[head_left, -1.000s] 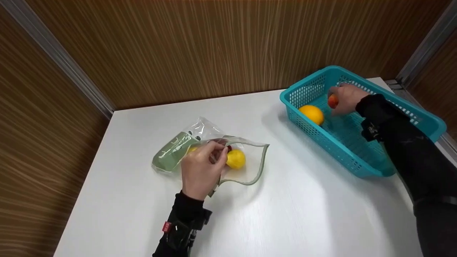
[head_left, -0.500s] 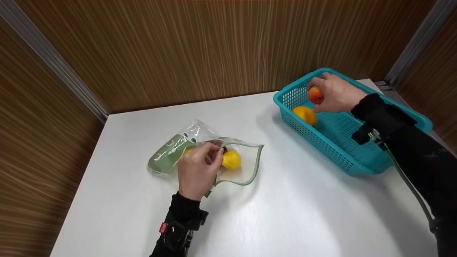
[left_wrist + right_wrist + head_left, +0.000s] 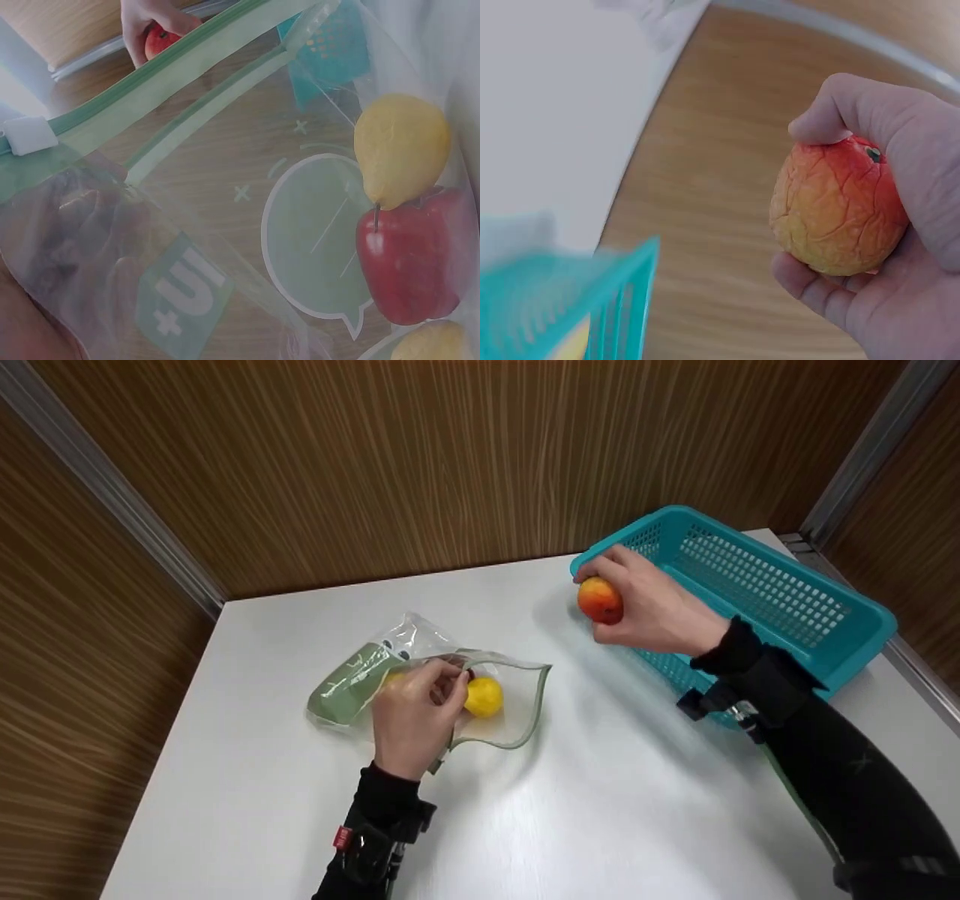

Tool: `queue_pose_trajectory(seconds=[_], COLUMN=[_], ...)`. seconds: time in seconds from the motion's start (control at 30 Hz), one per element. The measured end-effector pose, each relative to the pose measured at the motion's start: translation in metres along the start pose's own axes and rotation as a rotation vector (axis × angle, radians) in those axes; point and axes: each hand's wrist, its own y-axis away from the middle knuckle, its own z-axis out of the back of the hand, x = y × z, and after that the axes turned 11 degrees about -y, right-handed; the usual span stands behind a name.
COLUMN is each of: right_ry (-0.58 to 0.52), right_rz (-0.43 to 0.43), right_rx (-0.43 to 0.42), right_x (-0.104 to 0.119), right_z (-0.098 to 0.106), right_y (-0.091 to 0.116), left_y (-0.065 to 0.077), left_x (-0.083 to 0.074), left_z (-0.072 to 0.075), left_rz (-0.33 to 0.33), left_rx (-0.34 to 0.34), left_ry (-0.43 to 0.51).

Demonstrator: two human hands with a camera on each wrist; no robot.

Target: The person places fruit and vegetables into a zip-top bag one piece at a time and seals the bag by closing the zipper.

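My left hand (image 3: pixel 412 720) pinches the edge of a clear zip bag (image 3: pixel 514 739) with green trim, which lies with its mouth spread toward the right. Inside it, a yellow pear (image 3: pixel 402 146) rests against a glossy red fruit (image 3: pixel 412 259), and another yellow fruit (image 3: pixel 431 343) shows at the lower edge of the left wrist view. The right hand (image 3: pixel 656 604) holds a round, wrinkled red-and-yellow fruit (image 3: pixel 840 210) between thumb and fingers, in front of the near left end of a turquoise basket (image 3: pixel 847 622).
The basket stands at the back right of the white table (image 3: pixel 247 795). A bit of yellow fruit (image 3: pixel 574 343) shows within it in the right wrist view. Wood-grain panels (image 3: pixel 420 472) rise behind the table and on both sides.
My right hand has lifted the red-and-yellow fruit out of the basket and carried it left and nearer. The left hand keeps its pinch on the bag.
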Motion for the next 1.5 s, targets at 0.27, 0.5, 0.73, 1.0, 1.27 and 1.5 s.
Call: queue_pose_trajectory(seconds=[0.27,0.5,0.73,1.0,1.27,1.5], right_ry=[-0.11,-0.163,-0.208,-0.171,-0.157,-0.104], right_rz=[0.085,0.132,0.198,0.24,0.2,0.149], right_rx=[-0.104,-0.152,-0.115,-0.014,0.075,0.161], right_x=[0.032,0.051,0.054,0.06,0.061,0.058], right_z=[-0.036,-0.055,-0.067,-0.076,-0.087,-0.109], right_y=[0.016,0.029,0.036,0.038,0.041,0.038], left_y=[-0.001,-0.001,0.0,-0.001,-0.001,-0.001], left_x=[-0.002,-0.005,-0.007,-0.003,-0.004,-0.005], left_z=[-0.001,0.0,-0.003,-0.002,0.0,0.0], left_rz=[0.006,0.023,0.005,0.001,-0.007,-0.012], left_rx=[0.009,0.024,0.018,0.006,-0.017,-0.014], left_ry=[-0.004,0.005,0.006,0.002,-0.003,0.001])
